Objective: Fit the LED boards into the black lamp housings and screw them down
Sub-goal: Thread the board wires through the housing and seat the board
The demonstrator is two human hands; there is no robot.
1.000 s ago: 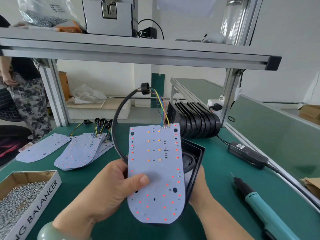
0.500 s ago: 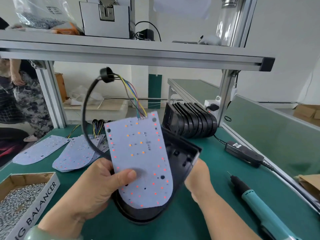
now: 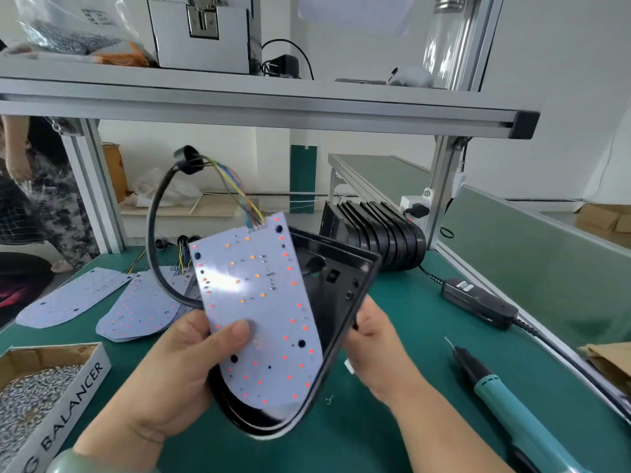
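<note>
Left hand pinches one LED board, thumb on its face. Right hand at 3 o'clock grips the rim of one black housing; the board hides most of its inside. On the surface: screw box at 8, one screwdriver at 4. Fanned boards at 10, count unclear. Stacked housings at 1.

Board covers most of housing interior; whether board sits inside rim cannot be told. Left hand: only thumb shows on board face, fingers hidden behind. Right hand: fingertips hidden behind housing rim. Cable plug blurred. Screw box cut by left and bottom edges; print reads only "G BALANCER". Screwdriver handle runs off bottom edge. Adapter label too small to read. Bag on shelf cut by top edge. Person cut by left edge.
</note>
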